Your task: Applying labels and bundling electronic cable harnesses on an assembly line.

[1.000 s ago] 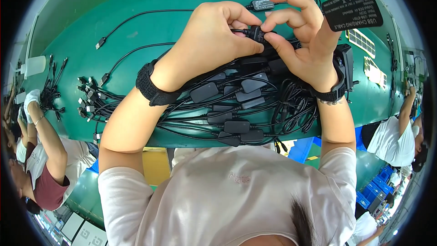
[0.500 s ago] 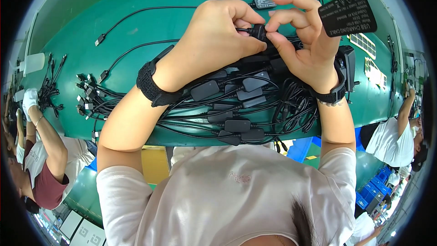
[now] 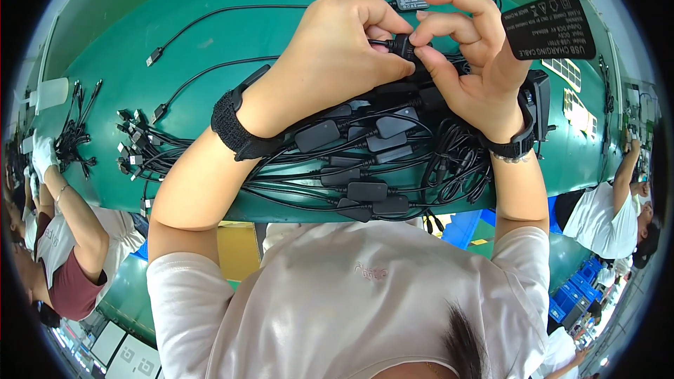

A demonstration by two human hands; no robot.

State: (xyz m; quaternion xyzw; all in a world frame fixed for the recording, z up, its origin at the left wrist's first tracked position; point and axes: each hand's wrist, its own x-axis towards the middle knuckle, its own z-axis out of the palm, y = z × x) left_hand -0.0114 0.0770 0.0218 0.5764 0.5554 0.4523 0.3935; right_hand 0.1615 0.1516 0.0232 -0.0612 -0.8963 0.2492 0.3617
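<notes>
My left hand point(image 3: 337, 49) is closed around the cable end of a small black in-line box point(image 3: 403, 46) on a USB cable. From the other side, the thumb and a fingertip of my right hand point(image 3: 467, 56) pinch at the same box, while other fingers are curled and raised. A black label point(image 3: 549, 26) with pale print clings to a raised finger of that hand. Below my wrists lies a pile of black USB cables point(image 3: 330, 172) with flat in-line boxes. Fingers hide much of the held box.
Two cables stretch left across the green table point(image 3: 232, 35); a labelled box point(image 3: 411, 2) lies beyond my hands. Yellowish label sheets point(image 3: 577, 114) lie at right, beside a black device point(image 3: 537, 102). More cables point(image 3: 74, 144) are at left, near a co-worker's gloved hand point(image 3: 43, 154).
The black label has shifted slightly right and turned more level. Both hands keep their grip on the box with barely any movement. The co-worker's gloved hand at left has moved a little.
</notes>
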